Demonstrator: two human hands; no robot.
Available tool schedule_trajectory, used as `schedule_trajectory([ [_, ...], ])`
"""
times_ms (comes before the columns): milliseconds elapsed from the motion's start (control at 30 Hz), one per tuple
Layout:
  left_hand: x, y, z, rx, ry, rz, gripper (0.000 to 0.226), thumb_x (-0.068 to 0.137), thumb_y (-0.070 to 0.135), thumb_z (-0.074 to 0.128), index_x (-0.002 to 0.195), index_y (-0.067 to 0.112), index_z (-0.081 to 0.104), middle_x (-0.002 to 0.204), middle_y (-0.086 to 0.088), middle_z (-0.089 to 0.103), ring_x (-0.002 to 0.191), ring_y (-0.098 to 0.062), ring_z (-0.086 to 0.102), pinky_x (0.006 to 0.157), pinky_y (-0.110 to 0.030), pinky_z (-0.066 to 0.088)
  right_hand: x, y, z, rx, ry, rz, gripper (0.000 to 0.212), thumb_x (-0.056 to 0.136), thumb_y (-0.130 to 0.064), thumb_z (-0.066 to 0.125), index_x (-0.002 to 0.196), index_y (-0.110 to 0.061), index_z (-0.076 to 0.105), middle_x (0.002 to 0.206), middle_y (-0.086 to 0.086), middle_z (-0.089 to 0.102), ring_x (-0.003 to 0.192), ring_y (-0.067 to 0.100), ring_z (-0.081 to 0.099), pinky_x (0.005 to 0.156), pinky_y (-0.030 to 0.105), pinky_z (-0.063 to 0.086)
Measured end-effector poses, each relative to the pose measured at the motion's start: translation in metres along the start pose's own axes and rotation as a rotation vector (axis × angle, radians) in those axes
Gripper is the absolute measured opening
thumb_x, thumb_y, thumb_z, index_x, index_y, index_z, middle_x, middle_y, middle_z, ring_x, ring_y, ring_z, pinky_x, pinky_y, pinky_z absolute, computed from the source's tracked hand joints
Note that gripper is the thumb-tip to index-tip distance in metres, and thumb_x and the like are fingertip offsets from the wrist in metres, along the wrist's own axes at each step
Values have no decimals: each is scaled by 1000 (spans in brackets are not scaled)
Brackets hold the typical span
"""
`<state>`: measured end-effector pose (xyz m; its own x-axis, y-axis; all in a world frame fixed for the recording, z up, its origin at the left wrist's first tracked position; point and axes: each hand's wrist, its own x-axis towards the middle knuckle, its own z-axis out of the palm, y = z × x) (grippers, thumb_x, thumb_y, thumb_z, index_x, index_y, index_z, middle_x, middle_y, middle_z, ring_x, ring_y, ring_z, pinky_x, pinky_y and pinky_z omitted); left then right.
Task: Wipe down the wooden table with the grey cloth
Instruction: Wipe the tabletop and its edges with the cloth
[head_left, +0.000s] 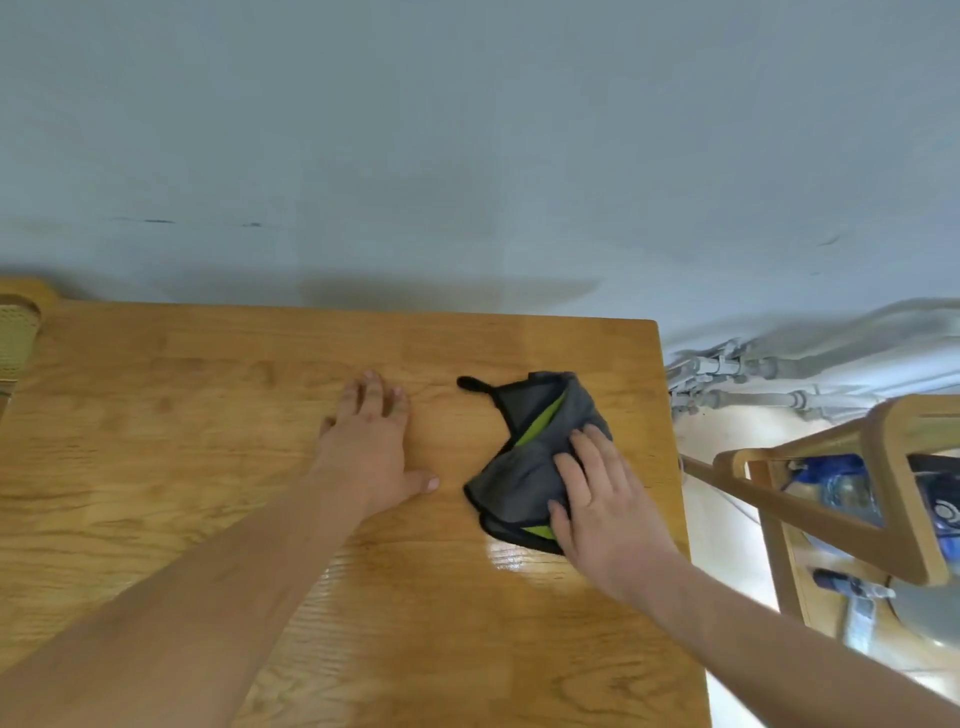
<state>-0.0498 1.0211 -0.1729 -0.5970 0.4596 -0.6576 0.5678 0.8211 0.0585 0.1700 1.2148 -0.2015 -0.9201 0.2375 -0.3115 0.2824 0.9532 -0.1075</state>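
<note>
The grey cloth (540, 447), with black trim, a lime-green inner side and a small black loop, lies crumpled on the wooden table (208, 441) near its right edge. My right hand (602, 493) presses flat on the cloth's near right part, fingers straight and spread. My left hand (371, 441) rests flat on the bare wood to the left of the cloth, palm down, not touching it.
A pale wall runs along the table's far edge. A wooden chair (883, 467) stands off the right side, with grey pipes (737, 379) behind it on the floor. Part of another chair (18, 332) shows at the far left corner.
</note>
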Motion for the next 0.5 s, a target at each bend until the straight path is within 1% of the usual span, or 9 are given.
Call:
schedule_trajectory([
  [33,0,0,1,2,3,-4,126,80,77,63,163,20,-12,168,-13,-25,158,-34,-15,127,-55,17,2,18,-3,-32,-13,-50,56,101,-41,41,141,-2,51,150,24,49,145,42,41,114,58,43],
  [100,0,0,2,7,7,-10,125,79,79,62,163,21,-11,169,-12,-26,158,-33,-15,127,-54,17,20,51,-11,-71,-19,-15,57,102,-43,37,143,-5,46,153,24,45,148,41,37,118,58,38],
  [167,1,-1,3,10,3,-14,125,80,80,61,163,22,-11,169,-11,-26,158,-33,-15,127,-54,17,48,74,-19,-17,5,153,58,103,-40,34,148,-4,39,157,25,37,150,42,30,122,57,31],
  [233,1,-1,5,7,0,-20,124,80,79,61,163,23,-12,169,-10,-27,158,-33,-16,128,-53,17,75,82,-26,79,16,369,59,104,-38,37,151,-3,29,159,26,28,150,44,23,124,57,26],
  [300,2,-1,5,8,8,-17,123,81,79,60,163,22,-12,169,-10,-27,158,-33,-16,128,-53,17,96,74,-29,147,32,543,59,103,-35,38,149,-1,25,156,27,26,147,48,22,122,60,24],
  [333,2,-1,5,6,11,-15,123,81,80,60,163,23,-12,169,-10,-27,158,-32,-17,128,-52,16,103,65,-29,146,57,588,57,102,-32,39,147,1,27,154,29,28,146,50,22,122,62,21],
  [367,1,-2,6,-1,13,-16,123,81,79,60,163,23,-12,168,-9,-28,157,-31,-18,128,-52,15,108,53,-27,131,82,595,56,101,-30,39,145,3,29,153,32,29,146,52,22,123,63,18],
  [433,0,-2,7,-18,17,-22,123,81,79,60,162,24,-14,168,-7,-30,157,-29,-19,128,-51,14,112,21,-24,100,85,538,57,102,-31,38,146,4,30,156,33,29,149,52,20,125,63,12],
  [500,-2,-2,8,-20,19,-18,123,82,78,61,162,25,-15,167,-7,-31,157,-28,-20,129,-51,14,110,-13,-19,107,105,417,58,101,-32,43,146,5,36,156,33,32,149,52,22,125,64,15],
])
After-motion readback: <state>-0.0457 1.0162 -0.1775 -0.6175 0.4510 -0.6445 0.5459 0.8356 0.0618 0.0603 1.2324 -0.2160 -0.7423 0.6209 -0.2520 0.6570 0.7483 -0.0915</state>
